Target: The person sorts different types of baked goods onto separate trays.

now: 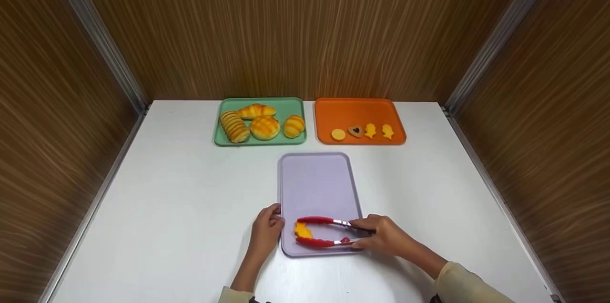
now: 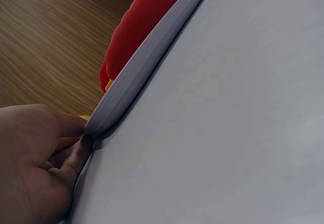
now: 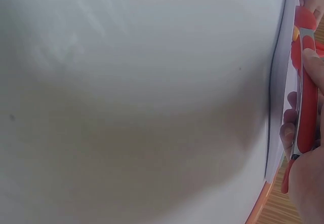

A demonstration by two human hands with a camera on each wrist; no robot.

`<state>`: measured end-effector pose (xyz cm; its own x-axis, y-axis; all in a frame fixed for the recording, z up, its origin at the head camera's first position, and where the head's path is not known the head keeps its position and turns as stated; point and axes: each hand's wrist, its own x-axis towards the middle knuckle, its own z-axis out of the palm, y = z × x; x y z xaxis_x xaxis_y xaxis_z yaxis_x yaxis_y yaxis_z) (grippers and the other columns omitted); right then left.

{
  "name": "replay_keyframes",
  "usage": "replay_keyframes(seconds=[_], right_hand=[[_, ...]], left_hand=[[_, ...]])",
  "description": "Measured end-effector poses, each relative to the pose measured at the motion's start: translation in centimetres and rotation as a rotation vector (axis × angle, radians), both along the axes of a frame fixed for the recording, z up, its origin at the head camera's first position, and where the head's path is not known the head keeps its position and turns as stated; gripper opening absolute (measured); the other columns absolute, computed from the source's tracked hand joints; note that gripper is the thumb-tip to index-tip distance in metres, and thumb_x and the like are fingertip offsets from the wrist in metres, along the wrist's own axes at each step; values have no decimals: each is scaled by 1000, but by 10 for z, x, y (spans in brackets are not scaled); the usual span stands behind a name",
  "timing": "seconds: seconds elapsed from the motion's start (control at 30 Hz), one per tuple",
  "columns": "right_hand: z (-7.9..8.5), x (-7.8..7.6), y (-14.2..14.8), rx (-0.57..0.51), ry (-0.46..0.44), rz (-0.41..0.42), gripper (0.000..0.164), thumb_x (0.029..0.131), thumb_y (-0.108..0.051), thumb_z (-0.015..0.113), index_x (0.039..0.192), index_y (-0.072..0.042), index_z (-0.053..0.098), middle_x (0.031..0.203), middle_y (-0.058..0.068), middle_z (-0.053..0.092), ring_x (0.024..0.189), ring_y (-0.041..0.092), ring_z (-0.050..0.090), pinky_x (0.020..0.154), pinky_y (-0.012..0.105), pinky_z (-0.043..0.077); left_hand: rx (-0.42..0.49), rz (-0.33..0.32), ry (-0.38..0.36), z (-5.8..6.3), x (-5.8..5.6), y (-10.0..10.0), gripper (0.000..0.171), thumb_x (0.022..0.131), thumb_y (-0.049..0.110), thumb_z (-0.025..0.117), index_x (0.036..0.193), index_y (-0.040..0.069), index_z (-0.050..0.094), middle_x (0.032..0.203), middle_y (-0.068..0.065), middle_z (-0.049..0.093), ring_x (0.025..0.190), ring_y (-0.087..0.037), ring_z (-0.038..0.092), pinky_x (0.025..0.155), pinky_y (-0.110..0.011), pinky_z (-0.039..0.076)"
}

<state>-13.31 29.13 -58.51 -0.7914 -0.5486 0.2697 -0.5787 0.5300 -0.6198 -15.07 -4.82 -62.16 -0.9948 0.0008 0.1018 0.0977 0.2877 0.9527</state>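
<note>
My right hand [image 1: 386, 235] grips the tongs [image 1: 315, 243], which have red tips and metal arms, low over the near end of the lilac tray [image 1: 317, 184]. Between the spread tips is a yellow shaped cookie [image 1: 302, 230]. A small dark red spot shows beside the lower arm of the tongs. At the tray's left rim, my left hand [image 1: 268, 227] pinches the edge with thumb and fingers. The left wrist view shows that hand [image 2: 38, 163] at the tray corner, with a red tong tip [image 2: 136, 29] behind the rim. The right wrist view shows fingers wrapped around the tongs [image 3: 307, 102].
A green tray [image 1: 281, 105] with several breads stands at the back left. Beside it, an orange tray [image 1: 352, 112] holds a round cookie [image 1: 338, 135], a heart-shaped cookie [image 1: 355, 131] and two yellow fish-shaped cookies [image 1: 370, 131]. Wood-grain panels [image 1: 295, 31] enclose the white table [image 1: 190, 188] on three sides.
</note>
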Motion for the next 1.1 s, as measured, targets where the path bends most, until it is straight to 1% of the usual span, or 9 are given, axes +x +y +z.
replay_keyframes(seconds=[0.17,0.4,0.6,0.73,0.83,0.93,1.03,1.1], right_hand=[[0,1,1,2,-48,-32,53,78,-32,86,121,-6,73,106,7,77,88,21,69,76,28,58],[0,2,3,20,-90,-90,54,76,-35,87,122,-9,74,103,6,76,88,21,69,79,28,57],[0,3,4,6,-108,-89,53,77,-33,87,123,-8,73,102,7,76,87,21,68,77,27,56],[0,5,6,-11,-137,-99,54,77,-32,87,123,-8,73,102,7,75,87,21,67,77,26,56],[0,4,9,-30,-127,-113,53,76,-32,87,122,-8,74,100,6,75,86,20,67,77,26,56],[0,1,12,-53,-97,-121,52,75,-30,88,120,-7,74,98,7,76,84,20,67,75,28,56],[3,-2,15,-62,-89,-140,52,75,-28,89,120,-7,74,95,8,75,80,20,64,71,26,54],[5,-6,17,-60,-91,-160,52,75,-27,89,121,-7,74,92,8,74,76,16,60,67,24,51]], left_hand=[[-6,3,-12,-1,1,0,37,93,1,63,129,-5,61,113,-18,64,95,-23,63,87,-32,56],[-10,-7,-20,-1,0,0,37,93,1,62,130,-5,61,114,-17,64,96,-23,62,88,-34,56],[12,-8,-20,0,0,-1,37,93,1,62,130,-6,60,114,-18,64,96,-23,63,88,-32,56],[14,-9,-20,1,1,0,37,94,2,61,130,-6,60,115,-19,64,96,-24,63,89,-32,56],[12,-4,-36,1,1,0,38,93,2,62,131,-6,60,116,-18,64,98,-23,62,89,-33,56],[4,-1,-45,2,1,0,38,93,2,61,131,-5,60,116,-17,64,98,-22,62,87,-32,55],[1,3,-60,3,1,0,38,93,3,61,131,-4,60,116,-16,64,99,-21,62,85,-28,54],[-5,5,-67,4,1,1,38,93,4,61,131,-4,60,116,-16,64,100,-21,62,85,-27,54]])
